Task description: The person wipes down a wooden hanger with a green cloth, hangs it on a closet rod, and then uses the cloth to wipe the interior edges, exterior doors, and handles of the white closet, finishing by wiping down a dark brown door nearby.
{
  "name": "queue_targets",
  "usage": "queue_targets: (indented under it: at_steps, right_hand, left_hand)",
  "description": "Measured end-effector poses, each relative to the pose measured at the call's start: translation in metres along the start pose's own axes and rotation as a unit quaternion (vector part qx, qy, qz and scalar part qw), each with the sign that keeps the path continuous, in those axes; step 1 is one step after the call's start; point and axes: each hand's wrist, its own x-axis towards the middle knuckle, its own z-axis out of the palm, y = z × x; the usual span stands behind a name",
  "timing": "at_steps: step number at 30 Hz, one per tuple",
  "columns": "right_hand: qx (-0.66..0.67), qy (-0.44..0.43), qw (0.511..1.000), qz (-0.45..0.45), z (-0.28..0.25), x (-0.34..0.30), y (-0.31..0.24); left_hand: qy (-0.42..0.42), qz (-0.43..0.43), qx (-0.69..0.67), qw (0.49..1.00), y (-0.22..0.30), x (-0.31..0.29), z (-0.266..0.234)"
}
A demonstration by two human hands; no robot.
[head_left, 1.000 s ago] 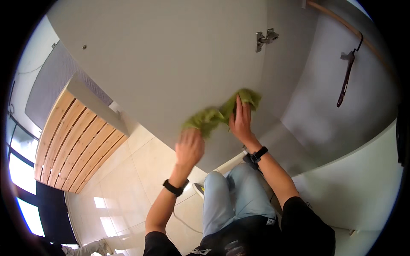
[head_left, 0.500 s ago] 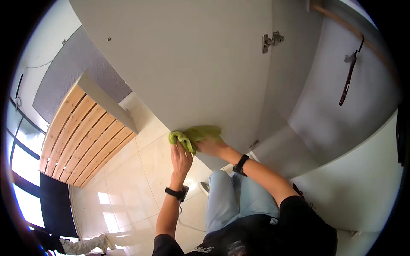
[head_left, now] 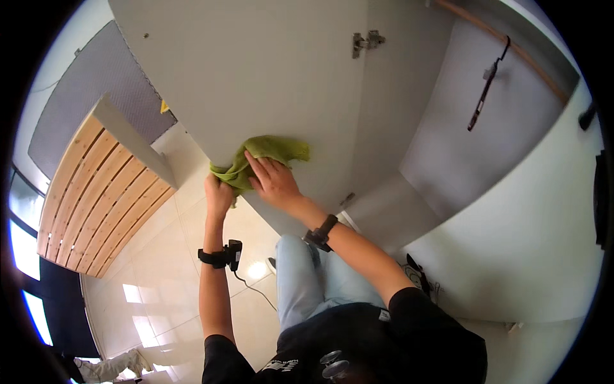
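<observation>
A green cloth [head_left: 275, 148] lies bunched and draped against the lower part of a pale grey cabinet door [head_left: 256, 70]. My left hand [head_left: 219, 194] is closed on the cloth's left end, beside the door's lower edge. Just to its right, my right hand [head_left: 277, 184] presses the cloth to the door panel, its fingers stretched out and apart. Some of the cloth hangs below, between the two hands. Black bands with small devices sit on both wrists.
The door stands open on metal hinges [head_left: 366, 43]. Inside the cabinet, a dark hanger [head_left: 484, 96] hangs from a wooden rod [head_left: 505, 41]. A slatted wooden bench [head_left: 105, 198] stands to the left on the tiled floor [head_left: 153, 269]. Another person's leg [head_left: 112, 369] shows at lower left.
In the picture, both hands and the cloth have shifted left and up along the door. My right hand's fingers are now stretched over the cloth. The whole view has shifted too.
</observation>
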Motion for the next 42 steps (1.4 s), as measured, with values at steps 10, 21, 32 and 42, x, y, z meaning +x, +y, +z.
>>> queue_targets:
  at_steps: [10, 21, 32, 42]
  right_hand:
    - [-0.012, -0.060, 0.998, 0.023, -0.001, -0.048, -0.015]
    - [0.027, -0.078, 0.993, 0.082, -0.014, -0.078, -0.023]
    - [0.099, -0.017, 0.985, 0.141, -0.087, -0.090, -0.042]
    - [0.009, 0.184, 0.961, 0.206, -0.211, -0.146, -0.069]
  left_hand:
    - [0.068, 0.035, 0.094, 0.993, -0.009, -0.020, 0.008]
    - [0.037, 0.037, 0.112, 0.992, 0.016, -0.057, 0.016]
    - [0.023, 0.149, 0.086, 0.985, 0.068, -0.134, 0.058]
    - [-0.237, 0.259, 0.006, 0.936, 0.123, -0.177, 0.133]
